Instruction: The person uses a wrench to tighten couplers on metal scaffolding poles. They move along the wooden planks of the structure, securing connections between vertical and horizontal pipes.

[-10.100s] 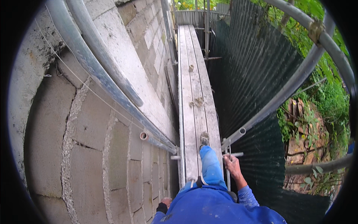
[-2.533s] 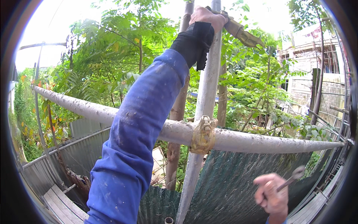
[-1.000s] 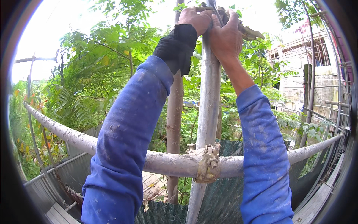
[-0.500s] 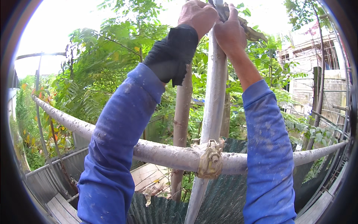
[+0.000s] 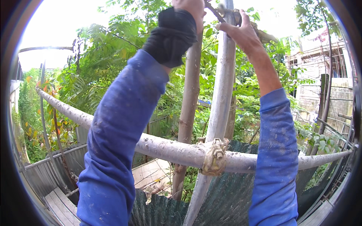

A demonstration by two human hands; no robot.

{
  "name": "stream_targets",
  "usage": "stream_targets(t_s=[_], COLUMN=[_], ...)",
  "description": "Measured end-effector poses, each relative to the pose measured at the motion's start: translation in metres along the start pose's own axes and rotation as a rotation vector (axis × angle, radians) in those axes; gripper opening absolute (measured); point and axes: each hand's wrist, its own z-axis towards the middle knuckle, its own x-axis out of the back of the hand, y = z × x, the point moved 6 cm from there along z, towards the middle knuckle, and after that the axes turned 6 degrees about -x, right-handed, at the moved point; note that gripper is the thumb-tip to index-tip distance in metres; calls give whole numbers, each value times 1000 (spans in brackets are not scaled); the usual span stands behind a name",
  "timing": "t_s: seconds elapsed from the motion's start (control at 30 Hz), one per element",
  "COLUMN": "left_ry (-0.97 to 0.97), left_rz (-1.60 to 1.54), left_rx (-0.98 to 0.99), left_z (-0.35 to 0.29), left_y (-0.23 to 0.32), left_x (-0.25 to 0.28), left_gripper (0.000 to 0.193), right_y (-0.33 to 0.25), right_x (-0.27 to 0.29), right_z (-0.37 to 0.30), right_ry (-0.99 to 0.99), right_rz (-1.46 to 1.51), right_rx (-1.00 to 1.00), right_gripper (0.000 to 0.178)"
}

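At the top edge, my left hand, its wrist wrapped in black cloth, is curled around what looks like the end of a dark narrow metal bar; the frame cuts off part of the grip. That bar slants down to an upper clamp on an upright grey scaffold pipe. Beside this clamp is my right hand, thumb and forefinger spread apart. A muddy lower coupler with a bolt and nut joins the upright to a horizontal pipe.
Behind the upright stands a brown pole. Dark green corrugated sheeting lies beyond and below the horizontal pipe. Planks are at lower left. Leafy trees fill the background, with a block building at right.
My left hand has moved up and left, away from the upright. My right hand has shifted right and its fingers have opened; the dark bar shows more.
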Motion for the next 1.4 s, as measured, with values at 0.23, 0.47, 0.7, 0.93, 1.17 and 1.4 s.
stream_targets(t_s=[0.23, 0.47, 0.7, 0.93, 1.17, 1.4], left_ry=[-150, -352, -459, -461, -473, -505], left_rz=[36, 86, 59, 29, 92, 747], left_rx=[17, 304, 449, 449, 293, -562], left_z=[-3, 18, 30, 30, 49, 52], left_y=[18, -37, -65, -71, -88, -59], left_x=[8, -13, -28, -31, -16, -12], left_gripper=[17, 19, 22, 24, 15, 25], right_y=[-1, -20, -20, -14, -16, -29], right_x=[-10, -26, -21, -19, -18, -17], right_z=[0, -17, -21, -17, -14, -30], right_ry=[66, 107, 268, 183, 185, 222], right_rz=[-41, -36, -18, 64, 36, 30], right_rx=[5, 10, 81, 5, 93, 166], right_gripper=[120, 111, 101, 102, 99, 98])
